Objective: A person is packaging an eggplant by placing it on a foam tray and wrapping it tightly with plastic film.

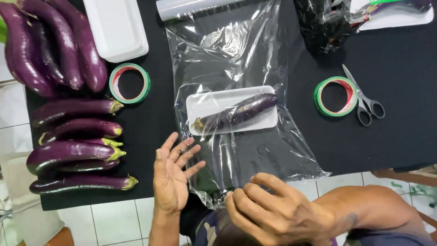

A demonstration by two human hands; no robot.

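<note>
Right now, right hand (277, 212) pinches plastic wrap (236, 150).

Produce packing table, eggplants (75, 150), foam trays (117, 27)

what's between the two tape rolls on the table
In the head view, between the left tape roll and the right tape roll lies clear plastic wrap over a white foam tray holding one eggplant.

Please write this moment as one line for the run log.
left hand: open, beside plastic wrap | right hand: pinching wrap's near edge | eggplant on white tray, on the wrap
</note>
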